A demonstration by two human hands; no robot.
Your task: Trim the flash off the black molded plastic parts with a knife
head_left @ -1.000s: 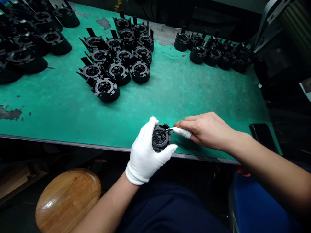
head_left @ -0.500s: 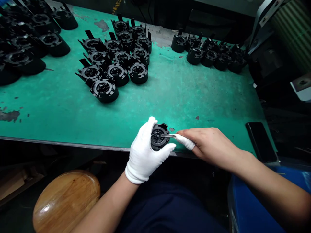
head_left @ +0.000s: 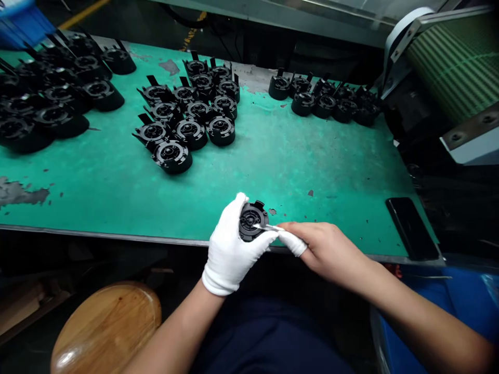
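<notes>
The gloved left grip point(head_left: 226, 249) is clamped around the part point(head_left: 249, 219), which sits at the near edge of the desk point(head_left: 273, 161), round face up. Rightward, the blade point(head_left: 270, 227) spans the gap, its long axis nearly crosswise and its tip pointing left over the face; contact there I cannot tell. The right grip point(head_left: 312, 244), pinched on the blade's right end, lies just right of the part; the left is nearer, touching it.

text: none legible; yellow marks point(head_left: 189, 39) beyond green table point(head_left: 288, 166); too unclear to read
</notes>
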